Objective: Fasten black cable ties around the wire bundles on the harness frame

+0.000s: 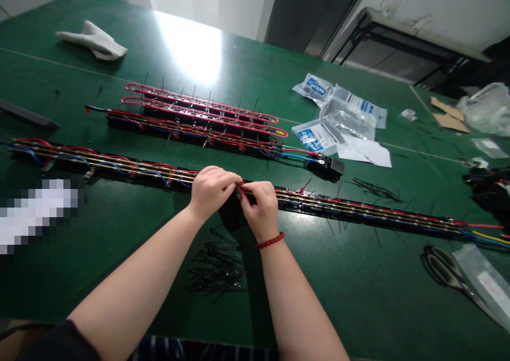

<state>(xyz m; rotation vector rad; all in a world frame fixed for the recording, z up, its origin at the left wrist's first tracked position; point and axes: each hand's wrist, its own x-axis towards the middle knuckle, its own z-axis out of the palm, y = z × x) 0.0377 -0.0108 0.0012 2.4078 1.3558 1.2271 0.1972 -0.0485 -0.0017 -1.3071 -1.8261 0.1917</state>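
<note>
A long black strip (358,208) carrying red, blue and yellow wires runs across the green table (119,233) from left to right. Both hands meet over its middle. My left hand (211,188) is closed, fingers pinched on the red wire bundle at the strip. My right hand (260,204), with a red bead bracelet on the wrist, is closed too and pinches the same spot from the right. What sits between the fingertips is too small to make out. A heap of black cable ties (217,265) lies just in front of my arms.
A second group of wired black strips (191,119) with upright cable ties lies further back. Plastic bags (342,117) and paper sit at the right rear, more loose ties (374,190) beside them. Scissors (446,271) lie at the right front, a white glove (93,40) far left.
</note>
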